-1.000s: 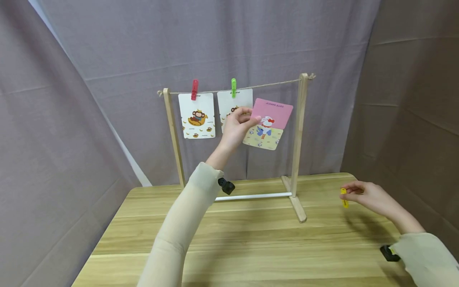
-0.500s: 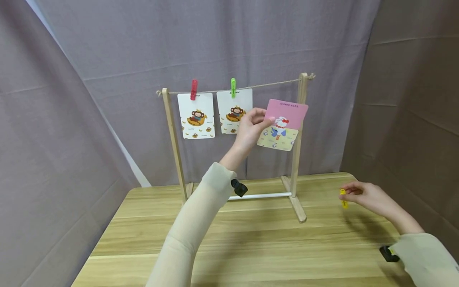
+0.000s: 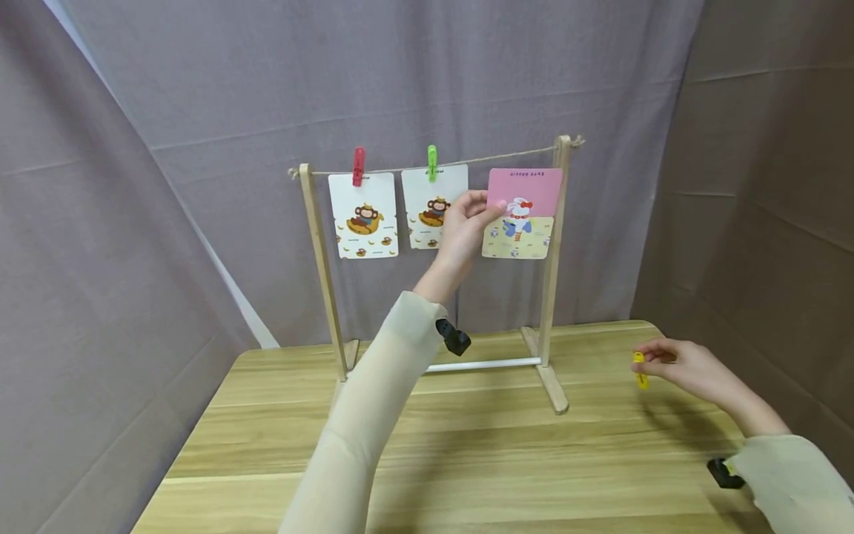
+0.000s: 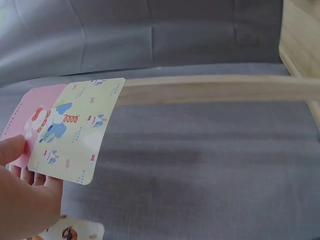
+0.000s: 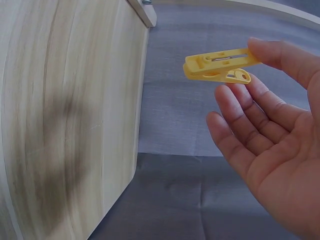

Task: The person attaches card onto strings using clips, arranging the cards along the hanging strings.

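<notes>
My left hand (image 3: 465,226) pinches the left edge of a pink and yellow card (image 3: 534,194) with a white rabbit on it, thumb in front. The card hangs upright just below the right part of the string (image 3: 510,156), beside the right post. In the left wrist view the same card (image 4: 82,132) shows its rabbit and small printed figures. My right hand (image 3: 690,371), low over the right side of the table, holds a yellow clothespin (image 5: 220,65) by its handle end between thumb and fingers.
Two white monkey cards hang from the string under a red clothespin (image 3: 359,167) and a green clothespin (image 3: 432,163). The wooden rack's right post (image 3: 554,274) and foot (image 3: 552,389) stand on the wooden table (image 3: 520,460). Grey curtains close off the back and sides.
My left hand has carried the rabbit card to the right, then up toward the string, and the card has turned from tilted to nearly straight. My right hand stays put with the clothespin.
</notes>
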The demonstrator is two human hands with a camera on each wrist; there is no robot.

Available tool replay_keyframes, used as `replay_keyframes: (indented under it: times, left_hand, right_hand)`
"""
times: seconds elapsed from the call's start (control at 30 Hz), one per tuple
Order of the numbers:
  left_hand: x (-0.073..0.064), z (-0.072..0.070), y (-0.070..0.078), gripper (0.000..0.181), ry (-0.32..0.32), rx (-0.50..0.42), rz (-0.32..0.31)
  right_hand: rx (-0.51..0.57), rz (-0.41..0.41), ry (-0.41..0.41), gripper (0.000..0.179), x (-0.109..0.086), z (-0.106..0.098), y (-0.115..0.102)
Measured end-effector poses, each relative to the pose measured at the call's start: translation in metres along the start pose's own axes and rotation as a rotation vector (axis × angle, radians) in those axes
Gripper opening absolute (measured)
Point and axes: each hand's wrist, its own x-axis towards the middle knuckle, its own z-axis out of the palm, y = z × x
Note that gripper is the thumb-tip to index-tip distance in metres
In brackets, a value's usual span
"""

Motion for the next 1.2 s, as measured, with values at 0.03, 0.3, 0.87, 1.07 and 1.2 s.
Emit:
replay_keyframes:
  times: [0.03, 0.3, 0.87, 1.07, 1.2]
  left_hand:
    - [0.002, 0.002, 0.0, 0.019, 0.006, -0.013, 0.002]
    - [0.007, 0.01, 0.003, 0.021, 0.044, -0.081, -0.001]
    - [0.009, 0.012, -0.001, 0.026, 0.117, -0.149, 0.047]
    - [0.009, 0.012, -0.002, 0.025, 0.121, -0.141, 0.032]
    - [0.009, 0.012, -0.004, 0.027, 0.129, -0.154, 0.035]
  right_hand:
    - [0.0, -0.001, 0.0, 0.05, 0.0, 0.0, 0.0]
    - [0.01, 0.004, -0.004, 0.05, -0.004, 0.002, 0.001]
    - [0.022, 0.019, -0.011, 0.051, -0.003, -0.009, 0.004]
    - [0.037, 0.031, -0.011, 0.054, 0.002, -0.018, 0.006]
    - [0.022, 0.013, 0.0, 0.053, 0.007, -0.025, 0.006]
